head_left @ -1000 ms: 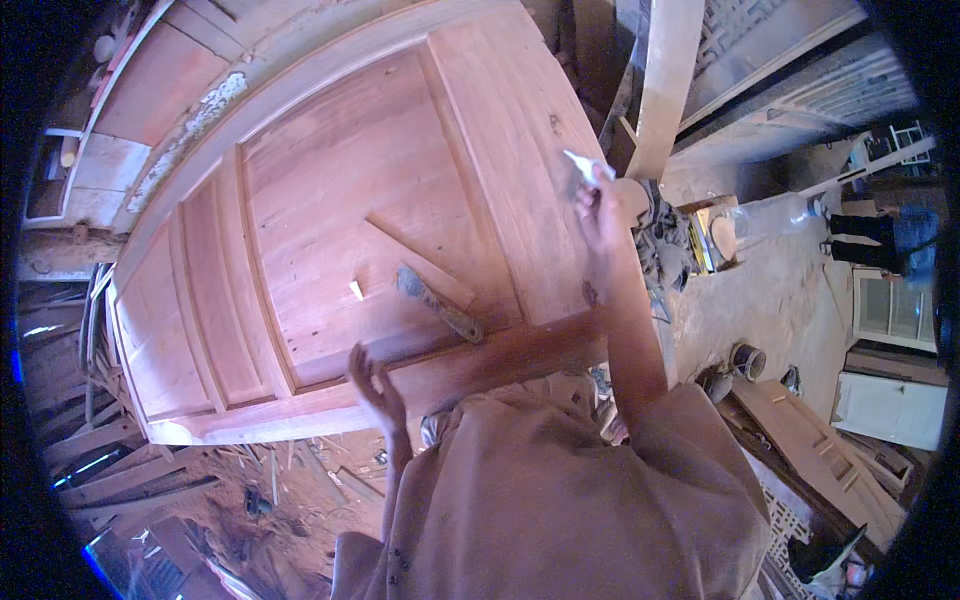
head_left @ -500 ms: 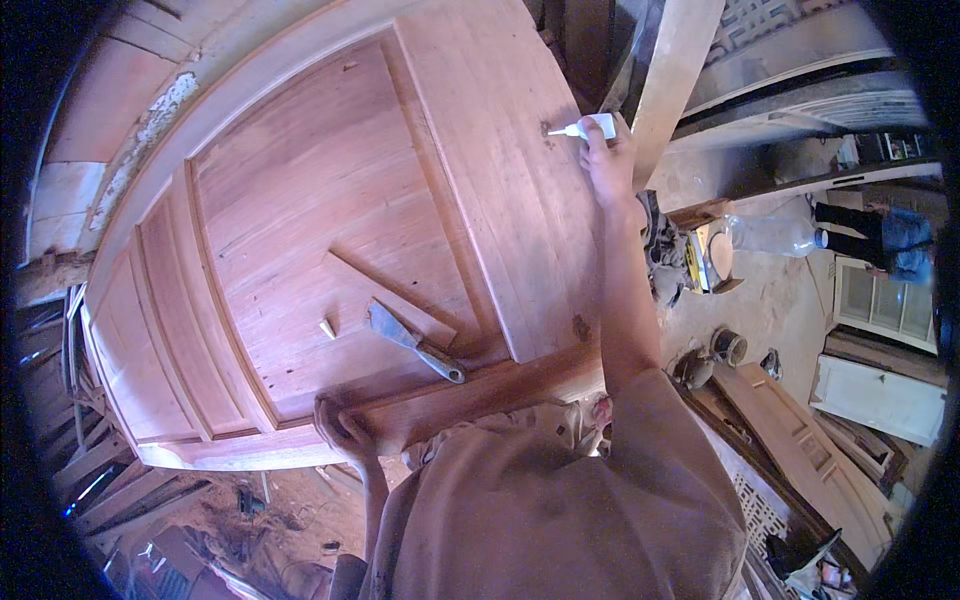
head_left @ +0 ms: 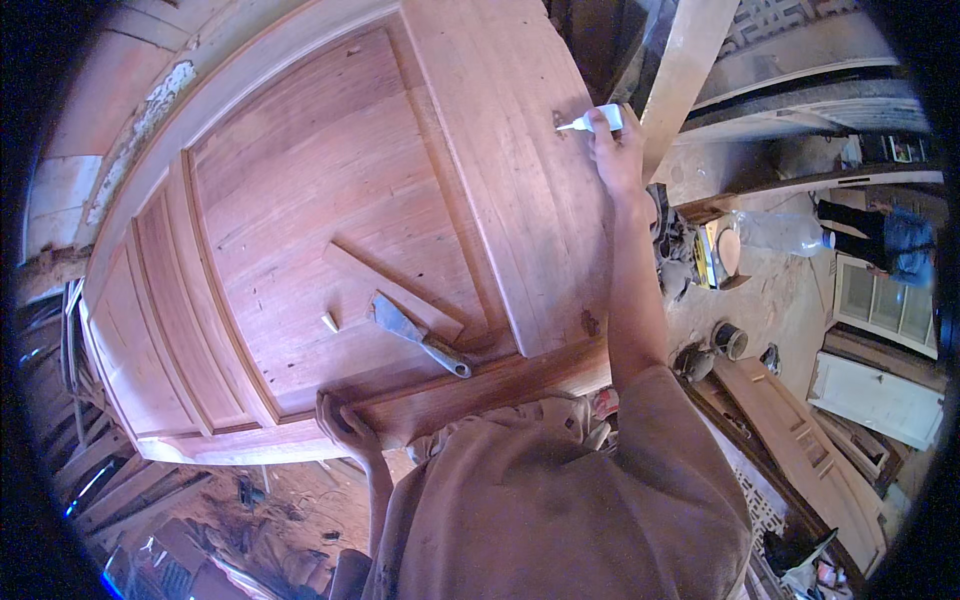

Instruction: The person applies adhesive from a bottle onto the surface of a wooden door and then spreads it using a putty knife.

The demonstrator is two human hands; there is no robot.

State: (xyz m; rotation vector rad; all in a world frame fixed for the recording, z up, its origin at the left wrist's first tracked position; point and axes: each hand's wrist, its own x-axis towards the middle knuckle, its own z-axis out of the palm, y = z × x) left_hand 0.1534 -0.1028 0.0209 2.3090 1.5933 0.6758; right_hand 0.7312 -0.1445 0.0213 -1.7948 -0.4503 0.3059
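A large reddish-brown panelled wooden door [head_left: 500, 190] lies flat in front of me. My right hand [head_left: 618, 150] grips a small white glue bottle [head_left: 602, 119] with a narrow nozzle at the door's far right. The nozzle tip points down at a dark blemish in the wood, and I cannot tell whether it touches. Near the front edge, my left hand [head_left: 345, 428] is curled over the door's rim. On the recessed panel lie a putty knife [head_left: 400, 325], a thin wooden strip [head_left: 385, 285] partly under it, and a small pale wedge [head_left: 329, 321].
Beyond the right edge are a pale post [head_left: 690, 75], a clear plastic bottle [head_left: 780, 233], an open box [head_left: 722, 255] and a round tin [head_left: 729, 340]. Another panelled board [head_left: 790, 430] lies at the lower right. Scrap timber [head_left: 90, 470] is piled at the left. Someone stands far right.
The whole view has shifted slightly. My right hand keeps the glue bottle by the same blemish, its nozzle angled a little differently. My left hand stays on the door's edge.
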